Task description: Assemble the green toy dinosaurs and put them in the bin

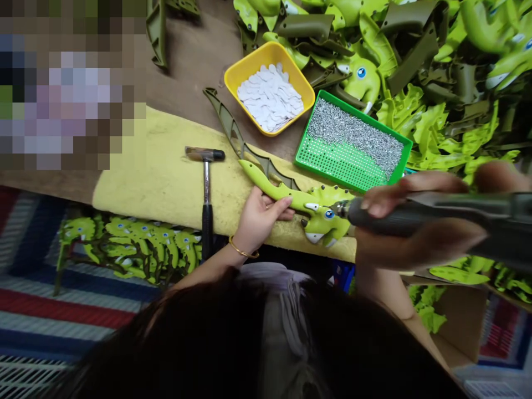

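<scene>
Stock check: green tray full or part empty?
Part empty: metal pins cover the upper side of the green tray; the lower side shows dotted plastic.

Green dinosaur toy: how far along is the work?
Done: the green toy dinosaur already has its blue eye. In hand: the left hand steadies it while the right hand holds a power drill at its head. Left: many green parts lie piled beyond the tray of metal pins.

A striped floor rug (50, 288) in red, white and blue is seen at eight o'clock, a wooden bench (187, 72) is placed toward twelve o'clock, and a cardboard box (457, 332) is seen at four o'clock.
</scene>
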{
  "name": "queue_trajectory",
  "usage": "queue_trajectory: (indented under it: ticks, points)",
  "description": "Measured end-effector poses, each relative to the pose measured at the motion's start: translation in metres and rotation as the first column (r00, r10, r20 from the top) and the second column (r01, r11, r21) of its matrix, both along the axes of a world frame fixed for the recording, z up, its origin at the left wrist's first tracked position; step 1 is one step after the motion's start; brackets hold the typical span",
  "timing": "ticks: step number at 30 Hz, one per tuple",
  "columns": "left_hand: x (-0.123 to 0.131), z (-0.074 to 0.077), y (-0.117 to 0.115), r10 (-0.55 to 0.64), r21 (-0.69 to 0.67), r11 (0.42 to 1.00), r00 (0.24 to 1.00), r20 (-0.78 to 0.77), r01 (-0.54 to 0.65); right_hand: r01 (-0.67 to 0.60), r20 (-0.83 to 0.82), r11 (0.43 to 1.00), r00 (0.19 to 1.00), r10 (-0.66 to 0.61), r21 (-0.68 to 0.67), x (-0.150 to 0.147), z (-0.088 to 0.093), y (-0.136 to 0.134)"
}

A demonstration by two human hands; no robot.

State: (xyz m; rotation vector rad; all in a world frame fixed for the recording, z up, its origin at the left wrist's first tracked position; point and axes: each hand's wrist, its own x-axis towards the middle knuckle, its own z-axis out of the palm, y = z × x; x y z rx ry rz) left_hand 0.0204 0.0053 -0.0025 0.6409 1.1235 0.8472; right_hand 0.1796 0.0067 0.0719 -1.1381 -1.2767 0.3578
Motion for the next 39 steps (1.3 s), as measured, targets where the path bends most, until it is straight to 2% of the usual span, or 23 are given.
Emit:
queue_trajectory:
  ticks: [2,3,5,7,8,10,12,13,15,18,20,22,24,26,27,29,32,35,39]
  points:
    - [-0.011,0.003,-0.008,-0.105,0.149,0.977,0.953,-0.286,0.152,0.096,-0.081,0.982,0.993,-0.084,0.163,0.006,0.005,0.009]
    - [-0.015,0.005,-0.013,-0.121,0.253,0.933,0.884,-0.451,0.257,0.141,-0.114,0.963,0.987,-0.117,0.231,0.01,0.006,0.015]
    - [-0.016,0.006,-0.021,-0.07,0.426,0.761,0.715,-0.696,0.489,0.185,-0.097,0.962,0.981,-0.168,0.199,0.018,0.004,0.03]
    - [-0.01,0.002,-0.028,-0.015,0.477,0.569,0.588,-0.808,0.67,0.192,-0.074,0.972,0.98,-0.184,0.131,0.024,-0.002,0.045]
    - [-0.005,-0.001,-0.031,0.012,0.474,0.503,0.543,-0.84,0.722,0.183,-0.076,0.977,0.982,-0.175,0.112,0.026,-0.006,0.053]
    - [0.002,-0.007,-0.033,0.068,0.447,0.434,0.466,-0.882,0.783,0.187,-0.116,0.976,0.978,-0.173,0.116,0.029,-0.015,0.065]
    - [0.004,-0.007,-0.031,0.095,0.428,0.422,0.43,-0.898,0.799,0.246,-0.163,0.961,0.961,-0.225,0.125,0.031,-0.025,0.076]
    - [0.003,-0.004,-0.028,0.087,0.439,0.43,0.448,-0.89,0.789,0.277,-0.174,0.955,0.951,-0.257,0.102,0.032,-0.03,0.08]
    - [0.001,0.011,-0.018,0.087,0.53,0.481,0.564,-0.822,0.698,0.298,-0.167,0.954,0.942,-0.292,0.015,0.035,-0.04,0.086]
    - [0.005,0.042,0.001,0.201,0.718,0.594,0.797,-0.57,0.364,0.276,-0.164,0.958,0.944,-0.285,-0.073,0.04,-0.053,0.092]
    - [0.008,0.054,0.009,0.264,0.731,0.668,0.872,-0.413,0.143,0.276,-0.172,0.959,0.943,-0.284,-0.069,0.044,-0.06,0.097]
    - [0.007,0.051,0.01,0.346,0.684,0.729,0.874,-0.342,-0.02,0.261,-0.175,0.963,0.947,-0.27,-0.073,0.046,-0.065,0.1]
    - [-0.001,0.037,0.007,0.433,0.608,0.779,0.833,-0.345,-0.153,0.228,-0.177,0.968,0.954,-0.243,-0.1,0.048,-0.069,0.102]
    - [-0.012,0.022,0.004,0.431,0.486,0.842,0.834,-0.345,-0.234,0.216,-0.18,0.969,0.955,-0.235,-0.121,0.049,-0.071,0.102]
    - [-0.017,0.016,0.004,0.386,0.403,0.882,0.865,-0.322,-0.244,0.22,-0.179,0.968,0.954,-0.239,-0.118,0.049,-0.072,0.102]
    - [-0.023,0.01,0.008,0.242,0.224,0.956,0.943,-0.228,-0.191,0.234,-0.167,0.968,0.955,-0.245,-0.088,0.047,-0.072,0.101]
    - [-0.02,0.011,0.017,0.052,0.023,0.998,0.996,-0.069,-0.05,0.248,-0.136,0.968,0.959,-0.25,-0.029,0.042,-0.066,0.098]
    - [-0.011,0.014,0.02,0.027,-0.049,0.998,0.999,0.031,-0.025,0.27,-0.138,0.962,0.955,-0.264,0.032,0.036,-0.048,0.092]
    - [0.004,0.01,0.012,0.055,-0.059,0.997,0.992,0.114,-0.048,0.21,-0.259,0.954,0.954,-0.151,0.216,0.021,-0.015,0.073]
